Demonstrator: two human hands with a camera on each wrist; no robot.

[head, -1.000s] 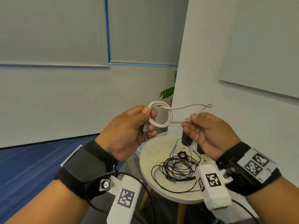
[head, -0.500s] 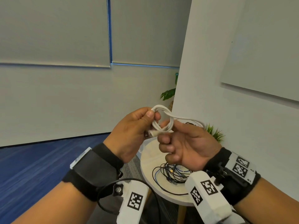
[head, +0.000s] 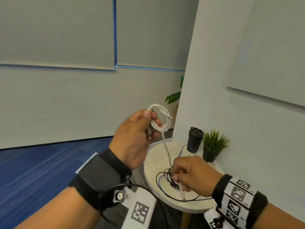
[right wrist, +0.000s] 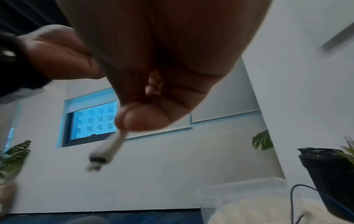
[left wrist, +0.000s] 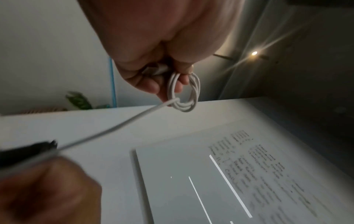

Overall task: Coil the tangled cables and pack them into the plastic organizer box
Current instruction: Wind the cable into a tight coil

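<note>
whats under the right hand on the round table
A tangle of black and blue cables lies on the round table under the right hand, which pulls the white cable tail down. The tangle's middle is covered by the hand.

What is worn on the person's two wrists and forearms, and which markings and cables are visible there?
The left hand and right hand are bare, with no sleeves. The left wrist carries a wide black strap with a hexagonal bolt, a thin black cable loop and a white camera housing bearing a black-and-white square marker. The right wrist wears a black band with a white panel of similar square markers.
</note>
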